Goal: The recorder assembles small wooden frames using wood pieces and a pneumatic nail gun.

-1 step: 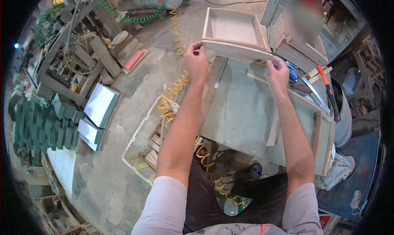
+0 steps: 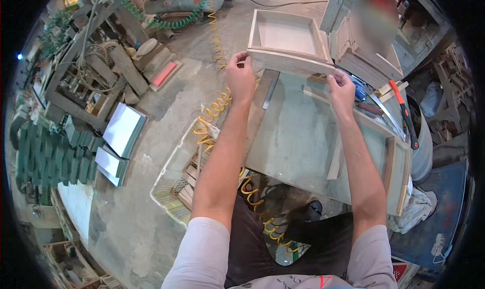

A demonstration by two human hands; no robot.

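A pale, shallow wooden drawer box (image 2: pixel 288 34) sits at the far end of the work table (image 2: pixel 293 127). Along its near side runs a narrow wooden board (image 2: pixel 290 62). At the board's left end, my left hand (image 2: pixel 240 79) is closed in a pinch. My right hand (image 2: pixel 343 92) grips the other end, fingers bent around its corner. Whether the board is fixed to the box or only pressed against it, I cannot tell. Several wooden strips (image 2: pixel 334 157) lie on the table's right part, nearer to me.
Stacked wooden boxes (image 2: pixel 361 59) stand at the far right. A saw with a red-and-black handle (image 2: pixel 405 114) and a blue tool (image 2: pixel 360 90) lie at the table's right edge. Left of the table, a yellow coiled hose (image 2: pixel 217 107) hangs by a crate of wood offcuts (image 2: pixel 164 185).
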